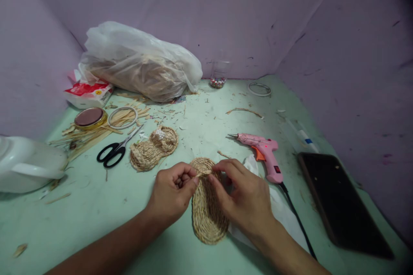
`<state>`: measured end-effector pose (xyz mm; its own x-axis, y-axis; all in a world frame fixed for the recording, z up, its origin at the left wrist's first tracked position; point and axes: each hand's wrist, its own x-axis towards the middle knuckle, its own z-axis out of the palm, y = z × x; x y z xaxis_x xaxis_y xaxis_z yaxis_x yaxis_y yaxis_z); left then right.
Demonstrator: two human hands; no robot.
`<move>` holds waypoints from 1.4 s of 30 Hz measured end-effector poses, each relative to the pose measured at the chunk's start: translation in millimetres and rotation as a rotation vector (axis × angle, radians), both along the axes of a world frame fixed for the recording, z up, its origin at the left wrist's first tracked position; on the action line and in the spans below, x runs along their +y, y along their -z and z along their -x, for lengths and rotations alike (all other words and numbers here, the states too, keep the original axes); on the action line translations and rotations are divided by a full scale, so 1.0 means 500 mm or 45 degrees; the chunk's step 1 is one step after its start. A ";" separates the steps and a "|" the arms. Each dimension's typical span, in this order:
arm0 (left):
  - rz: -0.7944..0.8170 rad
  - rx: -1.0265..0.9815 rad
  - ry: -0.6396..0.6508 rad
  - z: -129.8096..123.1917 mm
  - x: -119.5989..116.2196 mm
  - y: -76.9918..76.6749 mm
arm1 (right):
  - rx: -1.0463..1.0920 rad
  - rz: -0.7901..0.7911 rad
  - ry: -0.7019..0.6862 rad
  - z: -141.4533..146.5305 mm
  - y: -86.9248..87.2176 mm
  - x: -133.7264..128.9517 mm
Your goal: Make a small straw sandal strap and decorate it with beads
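Note:
A woven straw slipper sole (pixel 209 219) lies flat on the green table between my hands. Across its far end runs a short straw strand (pixel 204 173). My left hand (pixel 172 191) pinches the strand's left end between thumb and forefinger, its other fingers curled. On the other side, thumb and fingertips of my right hand (pixel 247 193) close on the strand's right end, against the sole. Up and to the left sits a small finished-looking straw slipper (pixel 154 148) with white beads on its strap. A pink glue gun (pixel 266 150) rests to the right, its red light lit.
Black-handled scissors (pixel 112 154), a tape roll (pixel 122 117), a round tin (pixel 90 118) and loose straw lie left. Behind are a stuffed plastic bag (pixel 142 64) and a jar of beads (pixel 218 79). A white jug (pixel 29 165) stands left, a dark tablet-like slab (pixel 342 204) right.

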<state>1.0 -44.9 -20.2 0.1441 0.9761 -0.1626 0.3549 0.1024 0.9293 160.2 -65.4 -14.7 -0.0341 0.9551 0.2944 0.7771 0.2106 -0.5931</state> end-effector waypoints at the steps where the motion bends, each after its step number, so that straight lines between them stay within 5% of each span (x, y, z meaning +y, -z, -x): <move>1: -0.001 0.000 -0.002 0.000 0.000 0.000 | -0.003 -0.005 0.007 0.000 0.000 -0.001; 18: -0.102 0.092 -0.043 -0.002 0.000 0.005 | 0.107 -0.058 -0.056 -0.006 0.003 -0.005; 27: -0.916 0.371 -0.124 0.025 0.012 -0.009 | 0.354 -0.126 0.253 -0.055 0.004 0.009; 35: -1.202 0.507 0.042 0.007 0.003 0.004 | 0.281 -0.153 -0.145 -0.033 0.004 0.009; 42: -1.261 0.631 0.067 -0.003 0.002 -0.003 | 0.076 -0.316 -0.190 -0.021 -0.005 0.011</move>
<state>2.6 -43.8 -18.9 0.3242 0.7008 0.6354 0.6919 -0.6337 0.3459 170.7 -60.0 -12.3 -0.1443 0.8395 0.5238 0.6918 0.4641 -0.5533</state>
